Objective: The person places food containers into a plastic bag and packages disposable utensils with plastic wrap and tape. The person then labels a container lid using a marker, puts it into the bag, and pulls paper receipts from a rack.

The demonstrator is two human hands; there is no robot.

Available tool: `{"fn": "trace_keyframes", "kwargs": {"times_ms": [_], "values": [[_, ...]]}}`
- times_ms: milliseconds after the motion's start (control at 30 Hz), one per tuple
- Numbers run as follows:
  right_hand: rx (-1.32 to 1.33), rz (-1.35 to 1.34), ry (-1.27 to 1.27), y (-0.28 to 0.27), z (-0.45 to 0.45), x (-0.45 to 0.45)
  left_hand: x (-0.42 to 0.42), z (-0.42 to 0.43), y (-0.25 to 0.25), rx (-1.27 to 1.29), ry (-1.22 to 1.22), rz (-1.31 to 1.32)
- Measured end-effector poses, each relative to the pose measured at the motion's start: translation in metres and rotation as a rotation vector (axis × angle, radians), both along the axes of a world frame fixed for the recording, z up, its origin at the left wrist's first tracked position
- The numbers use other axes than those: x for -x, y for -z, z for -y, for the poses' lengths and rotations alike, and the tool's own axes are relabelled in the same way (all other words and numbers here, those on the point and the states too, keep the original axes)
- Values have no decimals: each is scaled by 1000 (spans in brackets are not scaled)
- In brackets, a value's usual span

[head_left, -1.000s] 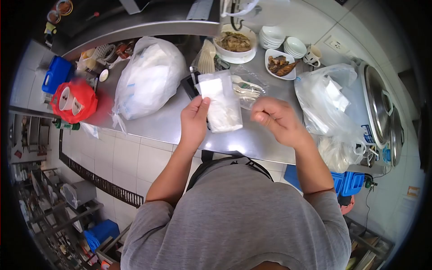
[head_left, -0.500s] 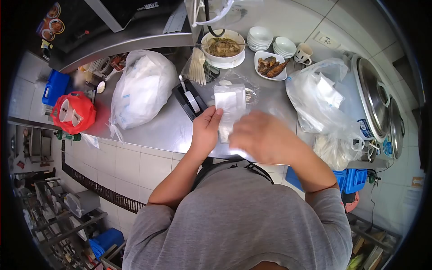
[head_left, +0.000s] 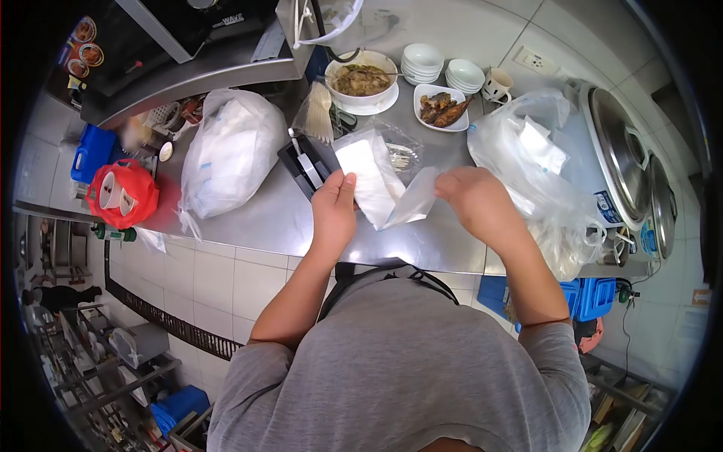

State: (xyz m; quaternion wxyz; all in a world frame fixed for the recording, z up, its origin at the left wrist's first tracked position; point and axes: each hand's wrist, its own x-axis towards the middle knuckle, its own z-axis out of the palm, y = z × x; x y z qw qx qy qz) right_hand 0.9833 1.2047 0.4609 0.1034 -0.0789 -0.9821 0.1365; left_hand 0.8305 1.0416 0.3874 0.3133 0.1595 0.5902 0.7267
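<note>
Tabletop (head_left: pixel 263 230), far edge: bowl (head_left: pixel 360 100) on plate (head_left: pixel 379 107); right of it, bowl stacks (head_left: pixel 422 62), then mug (head_left: pixel 496 84); dish (head_left: pixel 454 129) before bowl stacks.

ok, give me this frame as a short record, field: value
left hand: holds white packet
right hand: fingers on packet's filmy flap, spread sideways
surface: steel counter
behind packet: cutlery bag
left of packet: black box
back: stew bowl, fish dish, bowl stacks, mug
far left: red bag
packet contents: cannot tell
</note>
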Motion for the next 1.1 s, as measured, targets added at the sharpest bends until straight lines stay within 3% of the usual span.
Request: {"fn": "trace_keyframes", "kwargs": {"times_ms": [100, 200, 267, 333, 433, 533, 633, 800, 900, 1033, 1100], "values": [[14, -179, -150, -5, 10, 2, 1, 1, 3, 19, 141, 158], [-36, -177, -92, 1, 18, 4, -13, 0, -4, -294, 337, 626], [-40, -183, -48, 3, 20, 3, -24, 1, -11, -360, 436, 475], [-43, -165, -14, 4, 22, 2, -30, -2, -26, -160, 508, 34], [-19, -102, 31, 6, 22, 0, -45, -3, -19, -413, 406, 58], [44, -20, 112, 4, 20, -3, -40, -7, -2, -319, 353, 19], [74, 91, 199, 0, 18, -7, -37, -7, -8, -225, 375, 349], [159, 273, 104, 3, 6, -9, -48, -7, 18, -91, 441, 86], [551, 388, -32, -4, -13, -12, -46, -3, 12, 33, 515, 81], [576, 386, -59, -11, -24, -16, -46, 3, 3, 47, 564, 60], [503, 297, -7, -11, -36, -28, -37, 11, 18, 204, 562, -190]]}}
